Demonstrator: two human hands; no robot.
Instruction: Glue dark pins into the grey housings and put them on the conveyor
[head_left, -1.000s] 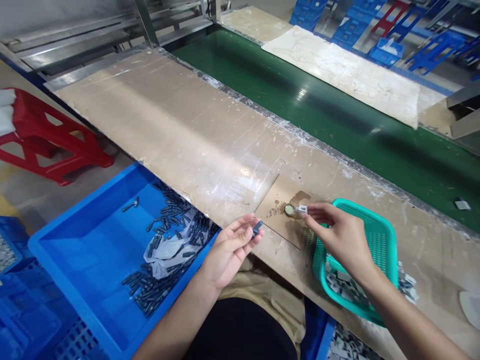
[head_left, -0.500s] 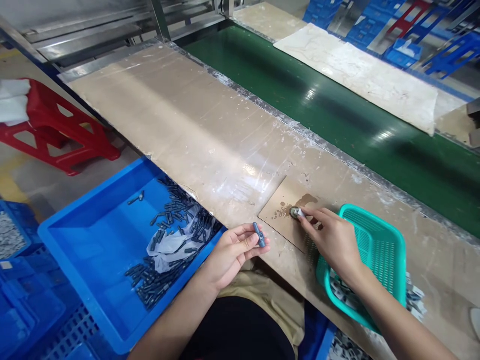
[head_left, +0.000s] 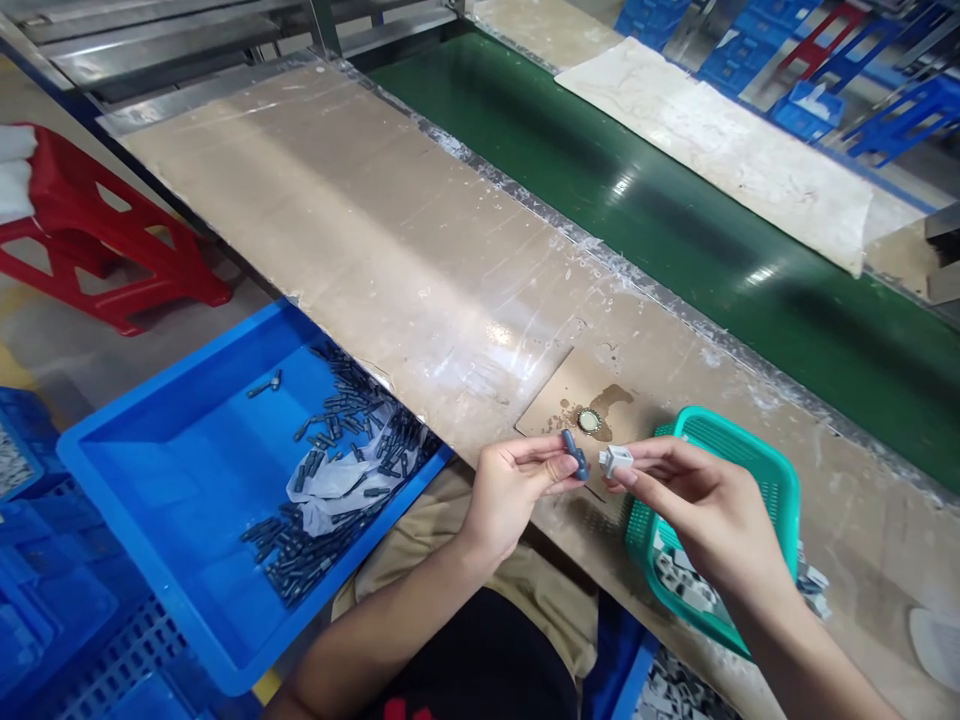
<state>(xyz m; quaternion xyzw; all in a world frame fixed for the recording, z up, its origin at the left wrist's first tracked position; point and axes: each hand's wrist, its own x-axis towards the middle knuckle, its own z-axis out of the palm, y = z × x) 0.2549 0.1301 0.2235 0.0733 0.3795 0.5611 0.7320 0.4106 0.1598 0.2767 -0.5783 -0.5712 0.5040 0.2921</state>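
My left hand [head_left: 517, 490] pinches a dark blue-grey plastic part [head_left: 575, 458] with a narrow stem and a thicker end. Facing it, a small white-grey plastic block [head_left: 616, 460] is held between the thumb and fingers of my right hand [head_left: 701, 500]. The two parts are close together but apart. Just beyond them a small round cap-like dish [head_left: 589, 421] with pale contents lies on a brown board [head_left: 551, 393], amid wet brown stains. Behind my right hand stands a green basket [head_left: 784, 490] holding more white-grey pieces.
On the left a blue bin [head_left: 172, 500] holds many dark parts and a crumpled white plastic bag [head_left: 337, 490]. A green conveyor belt [head_left: 525, 130] runs beyond the worktable [head_left: 360, 230]. A red stool [head_left: 105, 230] stands at the far left.
My right hand has lifted the white-grey block off the round dish and drawn it back toward me. My left hand has moved right with the dark part, closer to the block.
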